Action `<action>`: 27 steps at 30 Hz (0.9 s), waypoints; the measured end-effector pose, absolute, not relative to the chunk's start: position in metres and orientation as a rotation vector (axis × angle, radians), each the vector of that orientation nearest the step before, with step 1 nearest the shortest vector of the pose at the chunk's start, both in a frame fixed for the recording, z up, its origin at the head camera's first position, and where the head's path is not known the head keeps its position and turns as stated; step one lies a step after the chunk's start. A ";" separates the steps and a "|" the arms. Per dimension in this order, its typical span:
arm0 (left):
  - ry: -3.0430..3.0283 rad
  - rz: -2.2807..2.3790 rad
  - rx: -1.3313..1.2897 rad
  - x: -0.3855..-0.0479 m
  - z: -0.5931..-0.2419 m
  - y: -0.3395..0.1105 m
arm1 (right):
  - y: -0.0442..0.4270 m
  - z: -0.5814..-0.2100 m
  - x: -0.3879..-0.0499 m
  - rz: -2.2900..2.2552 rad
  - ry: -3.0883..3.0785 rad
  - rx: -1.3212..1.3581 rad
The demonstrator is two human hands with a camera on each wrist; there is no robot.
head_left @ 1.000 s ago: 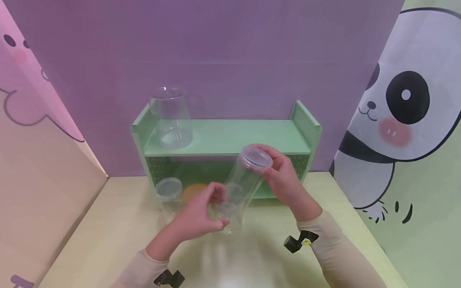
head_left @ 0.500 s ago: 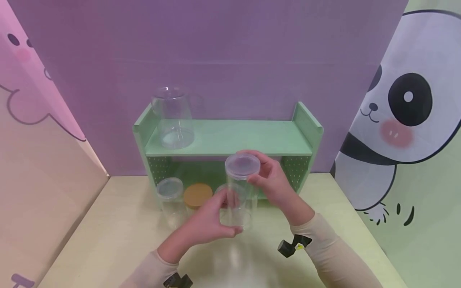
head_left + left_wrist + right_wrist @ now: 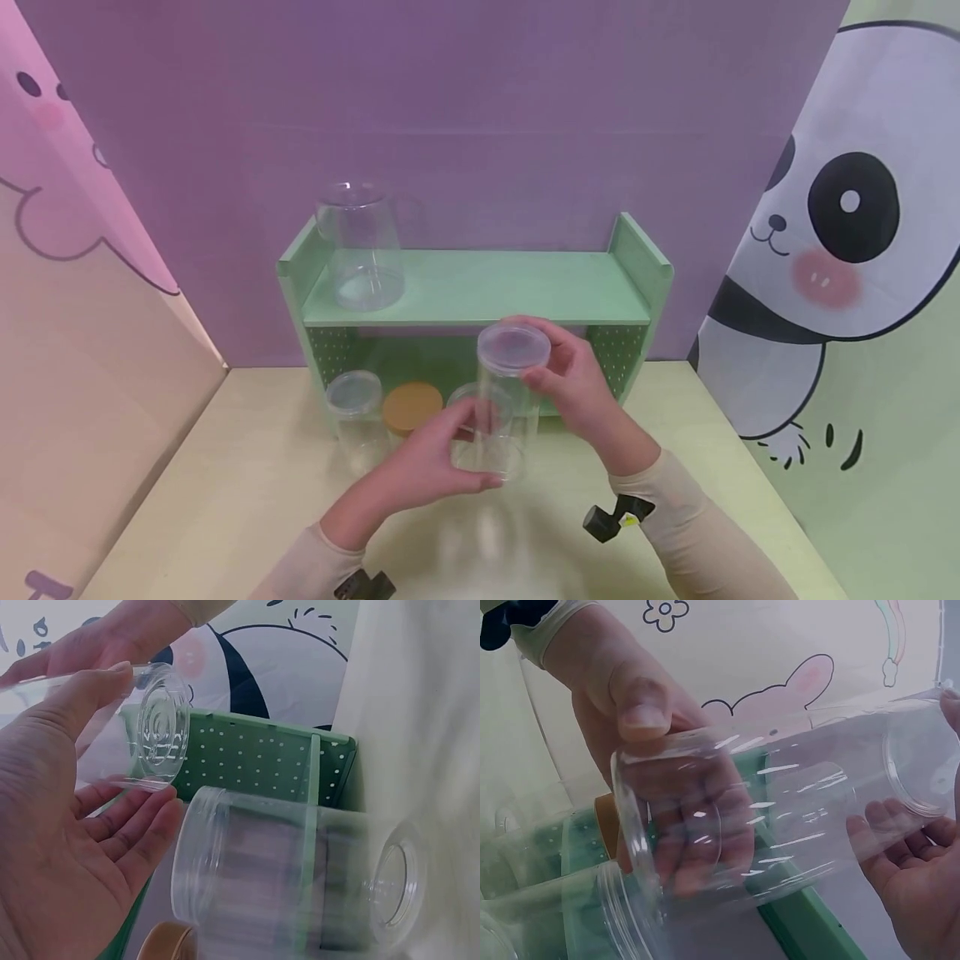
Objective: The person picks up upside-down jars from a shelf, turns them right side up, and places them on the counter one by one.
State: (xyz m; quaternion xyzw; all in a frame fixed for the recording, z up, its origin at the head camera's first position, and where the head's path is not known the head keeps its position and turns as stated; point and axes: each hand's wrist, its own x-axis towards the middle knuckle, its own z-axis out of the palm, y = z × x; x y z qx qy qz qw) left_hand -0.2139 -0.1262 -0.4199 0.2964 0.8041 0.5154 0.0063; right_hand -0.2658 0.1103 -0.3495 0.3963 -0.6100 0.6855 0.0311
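Note:
A tall clear jar with a clear lid [image 3: 513, 348] is held upright in front of the green shelf. My right hand [image 3: 581, 392] grips it near the lid, thumb in front and fingers behind. Lower down, my left hand [image 3: 423, 467] holds the jar's base between thumb and fingers, and the left wrist view shows the ringed bottom [image 3: 159, 724] between them. Behind the left fingers stands another clear lidded jar [image 3: 463, 450], partly hidden. Left of it are a jar with an orange-brown lid [image 3: 412, 406] and a clear lidded jar [image 3: 355, 396].
A two-level green shelf [image 3: 487, 287] stands at the back of the pale table [image 3: 247, 467]. On its upper level, at the left, is a clear glass jug [image 3: 366, 250]. Printed panels flank both sides, a panda [image 3: 825, 217] at the right.
The jar has gone from tilted to upright, the right hand lowering slightly. Both hands came closer together, and the left hand moved right to take hold of the base.

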 end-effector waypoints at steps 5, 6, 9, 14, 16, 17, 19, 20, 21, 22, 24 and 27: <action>2.533 1.657 0.923 -0.217 -0.417 -0.138 | 0.114 -0.350 -0.266 2.120 -1.861 1.208; 2.552 1.676 0.921 -0.218 -0.416 -0.142 | 0.115 -0.350 -0.266 2.121 -1.857 1.208; 2.644 1.756 0.933 -0.222 -0.410 -0.157 | 0.117 -0.351 -0.266 2.121 -1.849 1.209; 2.866 2.000 0.832 -0.228 -0.393 -0.193 | 0.122 -0.351 -0.265 2.113 -1.861 1.192; 2.957 2.128 0.702 -0.231 -0.385 -0.208 | 0.124 -0.352 -0.264 2.108 -1.873 1.180; 3.000 2.194 0.618 -0.232 -0.382 -0.216 | 0.125 -0.352 -0.264 2.106 -1.880 1.175; 3.076 2.317 0.420 -0.235 -0.376 -0.230 | 0.128 -0.353 -0.264 2.103 -1.884 1.173; 3.104 2.381 0.323 -0.237 -0.373 -0.236 | 0.129 -0.353 -0.264 2.099 -1.887 1.172; 3.135 2.434 0.226 -0.240 -0.371 -0.242 | 0.130 -0.354 -0.264 2.098 -1.886 1.171; 3.167 2.472 0.138 -0.243 -0.369 -0.247 | 0.131 -0.354 -0.264 2.100 -1.885 1.168; 3.211 2.525 -0.011 -0.250 -0.367 -0.256 | 0.133 -0.355 -0.264 2.097 -1.886 1.160; 3.257 2.533 -0.165 -0.261 -0.368 -0.267 | 0.135 -0.355 -0.265 2.114 -1.885 1.151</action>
